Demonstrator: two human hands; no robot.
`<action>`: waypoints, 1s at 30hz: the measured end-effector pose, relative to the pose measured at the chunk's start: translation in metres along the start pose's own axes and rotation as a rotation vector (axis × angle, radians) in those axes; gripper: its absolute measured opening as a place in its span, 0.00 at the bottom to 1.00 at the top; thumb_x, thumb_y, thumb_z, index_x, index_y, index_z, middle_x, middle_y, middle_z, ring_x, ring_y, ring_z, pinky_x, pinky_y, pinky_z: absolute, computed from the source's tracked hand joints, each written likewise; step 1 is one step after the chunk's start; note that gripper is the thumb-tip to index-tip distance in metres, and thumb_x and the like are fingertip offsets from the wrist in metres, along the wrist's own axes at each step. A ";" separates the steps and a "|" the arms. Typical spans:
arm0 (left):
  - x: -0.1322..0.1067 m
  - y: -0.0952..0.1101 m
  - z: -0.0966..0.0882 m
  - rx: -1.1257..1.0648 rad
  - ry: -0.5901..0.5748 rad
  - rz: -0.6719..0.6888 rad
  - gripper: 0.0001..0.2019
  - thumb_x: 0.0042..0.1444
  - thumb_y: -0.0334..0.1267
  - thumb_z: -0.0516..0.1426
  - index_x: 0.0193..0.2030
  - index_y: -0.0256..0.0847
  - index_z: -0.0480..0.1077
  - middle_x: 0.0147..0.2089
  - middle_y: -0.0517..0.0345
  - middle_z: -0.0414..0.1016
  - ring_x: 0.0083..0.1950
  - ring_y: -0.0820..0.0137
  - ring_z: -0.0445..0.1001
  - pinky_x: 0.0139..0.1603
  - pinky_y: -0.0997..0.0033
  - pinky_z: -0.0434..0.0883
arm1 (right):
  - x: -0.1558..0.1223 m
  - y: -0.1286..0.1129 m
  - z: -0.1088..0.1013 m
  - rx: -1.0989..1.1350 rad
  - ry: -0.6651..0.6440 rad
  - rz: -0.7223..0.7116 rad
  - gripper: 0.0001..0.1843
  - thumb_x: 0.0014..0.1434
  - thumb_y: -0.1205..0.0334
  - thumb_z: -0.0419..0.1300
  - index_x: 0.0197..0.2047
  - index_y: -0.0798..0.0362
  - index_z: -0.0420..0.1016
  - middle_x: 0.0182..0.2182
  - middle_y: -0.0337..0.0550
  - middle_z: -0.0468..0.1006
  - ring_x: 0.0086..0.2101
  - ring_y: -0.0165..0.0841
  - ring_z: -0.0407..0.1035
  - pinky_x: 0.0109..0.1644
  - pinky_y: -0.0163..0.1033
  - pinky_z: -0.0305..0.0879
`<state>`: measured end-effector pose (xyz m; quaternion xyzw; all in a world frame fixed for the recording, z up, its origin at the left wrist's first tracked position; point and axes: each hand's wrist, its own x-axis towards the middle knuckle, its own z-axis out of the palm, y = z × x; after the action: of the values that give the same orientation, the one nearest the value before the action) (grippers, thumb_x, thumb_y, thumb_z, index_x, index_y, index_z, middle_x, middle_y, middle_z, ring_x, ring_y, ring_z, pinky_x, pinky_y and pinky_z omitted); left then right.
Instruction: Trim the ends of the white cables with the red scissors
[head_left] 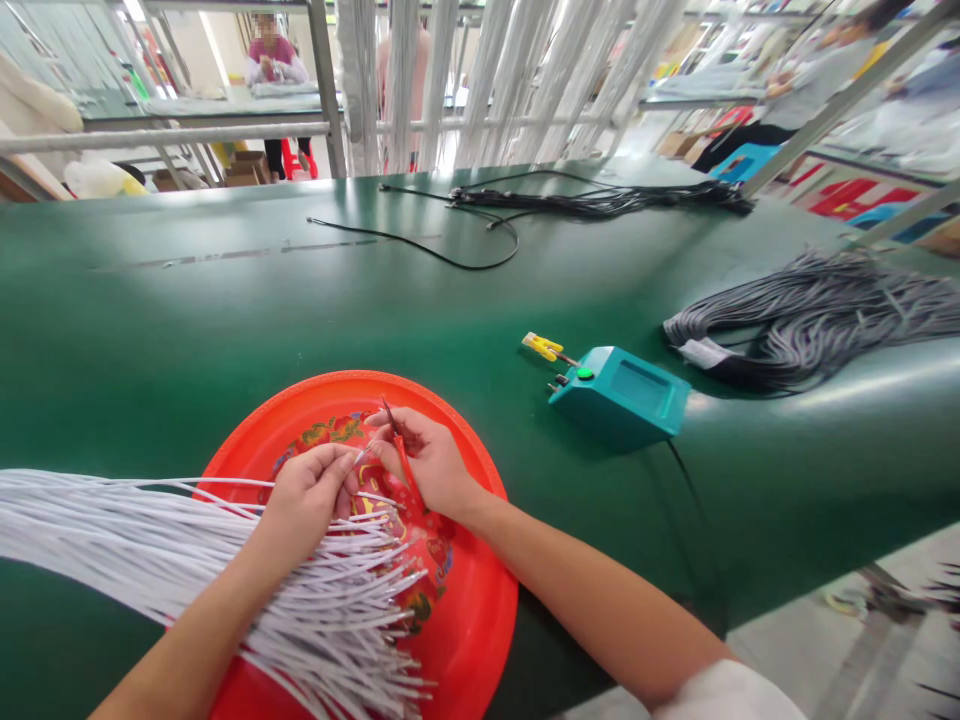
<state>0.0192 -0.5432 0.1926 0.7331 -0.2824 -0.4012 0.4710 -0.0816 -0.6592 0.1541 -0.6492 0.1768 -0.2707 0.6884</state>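
Your left hand point(307, 495) pinches one white wire point(365, 453); right hand point(429, 468) is closed on the red snips point(403, 458), over the red tray point(480, 590) at the tabletop's point(225, 320) near edge. Keep the tip steady, nip square.

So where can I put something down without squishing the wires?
The big bare stretch of green table between the red tray and the black cables is free. So is the strip between tray and teal box. Crowded: the tray, under white wires; and right of the box, the grey cable bundle.
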 end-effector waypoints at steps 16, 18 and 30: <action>0.002 -0.006 -0.005 -0.168 -0.025 -0.059 0.18 0.53 0.49 0.55 0.24 0.36 0.61 0.18 0.64 0.61 0.18 0.81 0.56 0.20 0.79 0.53 | 0.001 -0.001 -0.001 0.043 0.000 -0.005 0.11 0.52 0.60 0.59 0.41 0.52 0.70 0.28 0.36 0.72 0.28 0.25 0.67 0.35 0.35 0.67; 0.001 -0.005 -0.004 -0.163 -0.024 -0.059 0.18 0.53 0.49 0.55 0.23 0.36 0.61 0.18 0.64 0.60 0.18 0.81 0.55 0.20 0.79 0.53 | 0.001 -0.003 0.000 0.065 -0.002 -0.004 0.12 0.51 0.59 0.61 0.40 0.52 0.70 0.29 0.36 0.73 0.29 0.26 0.68 0.36 0.35 0.67; 0.001 -0.003 -0.004 -0.133 -0.099 -0.098 0.17 0.52 0.49 0.55 0.26 0.35 0.64 0.18 0.63 0.60 0.18 0.80 0.56 0.21 0.78 0.53 | -0.004 0.003 -0.001 -0.052 -0.034 -0.026 0.11 0.54 0.62 0.58 0.42 0.50 0.70 0.29 0.35 0.71 0.26 0.23 0.65 0.33 0.33 0.65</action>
<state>0.0232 -0.5414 0.1906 0.6924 -0.2419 -0.4774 0.4839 -0.0847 -0.6577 0.1505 -0.6736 0.1636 -0.2637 0.6708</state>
